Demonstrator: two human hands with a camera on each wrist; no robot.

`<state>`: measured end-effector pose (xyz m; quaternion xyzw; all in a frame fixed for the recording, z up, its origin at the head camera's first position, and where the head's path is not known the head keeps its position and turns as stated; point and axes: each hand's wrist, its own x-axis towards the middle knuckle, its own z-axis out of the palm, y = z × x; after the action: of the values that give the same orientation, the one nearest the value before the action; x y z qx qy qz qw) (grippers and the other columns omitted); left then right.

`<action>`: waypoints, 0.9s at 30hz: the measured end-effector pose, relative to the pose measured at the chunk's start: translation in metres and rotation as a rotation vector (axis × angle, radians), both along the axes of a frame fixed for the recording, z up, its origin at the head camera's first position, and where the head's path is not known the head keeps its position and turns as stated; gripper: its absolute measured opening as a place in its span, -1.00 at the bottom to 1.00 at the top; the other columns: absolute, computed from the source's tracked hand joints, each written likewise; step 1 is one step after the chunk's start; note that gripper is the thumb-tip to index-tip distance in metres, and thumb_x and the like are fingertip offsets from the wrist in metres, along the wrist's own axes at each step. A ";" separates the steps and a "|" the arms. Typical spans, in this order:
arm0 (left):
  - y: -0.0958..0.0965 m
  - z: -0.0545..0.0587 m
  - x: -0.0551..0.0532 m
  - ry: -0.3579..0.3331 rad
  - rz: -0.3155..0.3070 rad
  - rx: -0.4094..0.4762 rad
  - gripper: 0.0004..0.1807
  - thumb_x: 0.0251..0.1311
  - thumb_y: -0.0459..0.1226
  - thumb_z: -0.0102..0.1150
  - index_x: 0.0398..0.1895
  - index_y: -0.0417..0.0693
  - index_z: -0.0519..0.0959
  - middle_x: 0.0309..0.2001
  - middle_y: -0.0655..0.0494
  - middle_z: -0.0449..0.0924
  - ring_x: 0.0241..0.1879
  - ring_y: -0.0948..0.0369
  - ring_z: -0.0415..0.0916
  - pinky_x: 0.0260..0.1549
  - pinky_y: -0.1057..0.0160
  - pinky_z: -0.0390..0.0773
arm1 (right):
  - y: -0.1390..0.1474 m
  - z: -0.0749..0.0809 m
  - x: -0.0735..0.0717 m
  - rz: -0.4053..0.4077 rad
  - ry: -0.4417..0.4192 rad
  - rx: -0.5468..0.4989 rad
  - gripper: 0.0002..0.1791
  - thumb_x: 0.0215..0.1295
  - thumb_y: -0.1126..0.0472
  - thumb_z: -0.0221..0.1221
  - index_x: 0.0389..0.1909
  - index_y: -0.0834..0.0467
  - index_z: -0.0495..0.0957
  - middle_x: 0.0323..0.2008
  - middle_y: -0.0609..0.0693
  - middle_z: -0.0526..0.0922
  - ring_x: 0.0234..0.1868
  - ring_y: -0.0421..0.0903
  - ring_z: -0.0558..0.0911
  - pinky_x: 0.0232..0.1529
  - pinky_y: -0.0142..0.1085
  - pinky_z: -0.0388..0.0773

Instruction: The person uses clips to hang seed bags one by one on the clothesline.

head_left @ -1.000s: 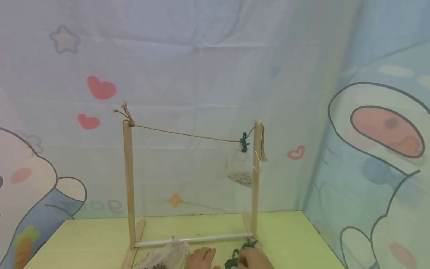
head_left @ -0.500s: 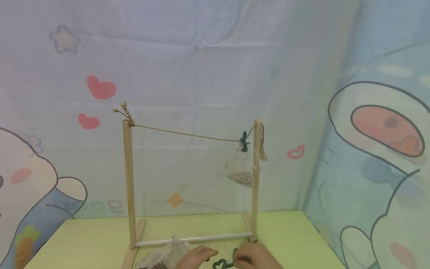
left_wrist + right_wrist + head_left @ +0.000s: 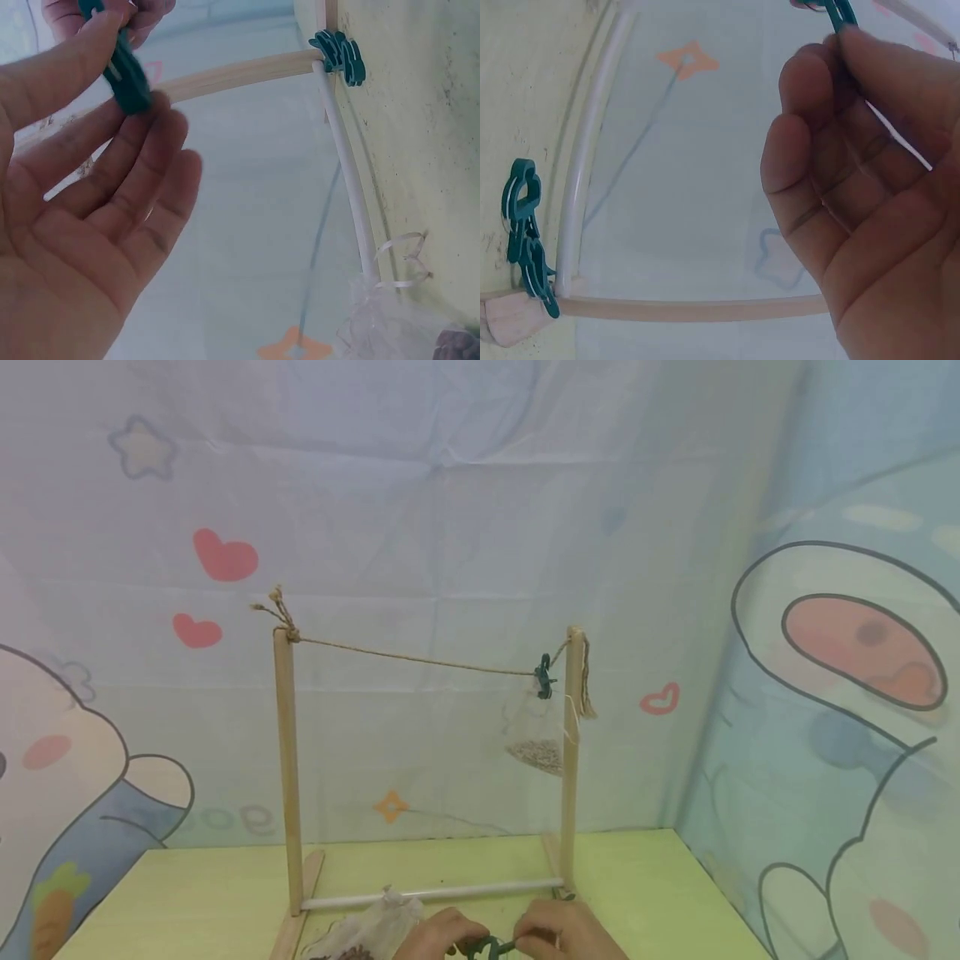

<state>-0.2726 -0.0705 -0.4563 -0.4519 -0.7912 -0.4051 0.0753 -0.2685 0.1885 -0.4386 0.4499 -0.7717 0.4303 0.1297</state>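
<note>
Low in the head view, my left hand [image 3: 437, 937] and right hand [image 3: 564, 932] meet at one green plastic clothespin [image 3: 493, 948]. The left thumb and fingers pinch one end of that clothespin [image 3: 129, 82], as the left wrist view shows. Its other end is pinched by the right thumb and index finger, at the top of the right wrist view [image 3: 843, 13]. Just left of the hands lies a clear plastic bag [image 3: 382, 920] with reddish-brown bits inside. More green clothespins [image 3: 526, 225] lie by the foot of the frame's right post.
A wooden frame with a left post [image 3: 288, 768], a right post [image 3: 572, 793] and a white bottom bar [image 3: 450, 892] stands on the yellow table [image 3: 202, 893]. A slack rope [image 3: 412, 657] joins the posts. From it, a green clothespin [image 3: 544, 677] hangs a grain-filled bag [image 3: 538, 755].
The right hand has lifted a clothespin from beside the right post's foot and brought it leftward. My left hand has turned toward it and now pinches its other end.
</note>
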 end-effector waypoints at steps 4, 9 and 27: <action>0.002 0.002 0.005 0.004 0.079 0.128 -0.66 0.33 -0.23 0.35 0.05 -0.27 0.63 -0.21 -0.06 0.59 -0.21 0.46 0.49 -0.34 0.35 0.60 | -0.003 0.006 0.005 -0.040 -0.023 -0.024 -0.80 0.38 0.46 0.18 -0.05 0.27 0.66 -0.28 0.05 0.67 -0.33 -0.43 0.56 -0.40 -0.39 0.60; 0.006 0.003 0.008 0.067 0.183 0.217 -0.68 0.30 -0.26 0.37 0.04 -0.25 0.65 -0.21 0.00 0.61 -0.23 0.42 0.51 -0.36 0.33 0.62 | -0.010 0.010 0.010 -0.017 -0.159 -0.094 -0.61 0.30 0.42 0.29 0.15 0.30 0.57 -0.17 0.00 0.63 -0.32 -0.38 0.60 -0.35 -0.34 0.64; -0.007 0.005 0.005 0.001 0.241 0.140 -0.58 0.38 -0.21 0.32 0.15 -0.34 0.59 -0.16 -0.11 0.61 -0.24 0.26 0.59 -0.36 0.28 0.61 | -0.020 -0.003 0.009 -0.173 -0.013 -0.245 -0.76 0.13 0.45 0.44 -0.18 0.20 0.73 -0.39 -0.03 0.69 -0.43 -0.37 0.63 -0.48 -0.29 0.67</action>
<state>-0.2677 -0.0772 -0.4515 -0.3476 -0.8093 -0.4473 0.1551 -0.2597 0.1683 -0.4415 0.3598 -0.7503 0.5112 0.2152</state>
